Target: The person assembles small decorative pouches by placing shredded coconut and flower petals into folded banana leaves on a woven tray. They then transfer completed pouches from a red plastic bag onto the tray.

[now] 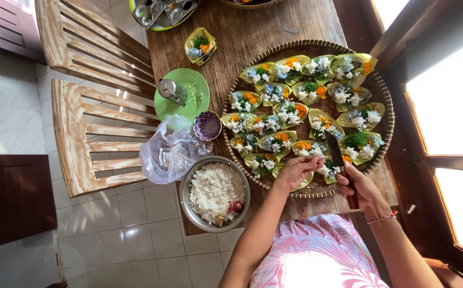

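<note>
A round woven tray (383, 96) on a wooden table holds several small leaf cups filled with white, orange and green flowers (274, 120). My left hand (297, 169) rests on a leaf cup at the tray's near edge, fingers curled over it. My right hand (362, 188) grips a dark stick-like tool (335, 152) whose tip points over the near cups.
A metal bowl of white rice (215, 193) sits near the table's edge. Beside it are a clear plastic bag (170, 149), a small patterned bowl (207, 125), a green plate (191, 104) with a metal container (173, 90), and a lone leaf cup (200, 45). Two wooden chairs (90, 138) stand at the left.
</note>
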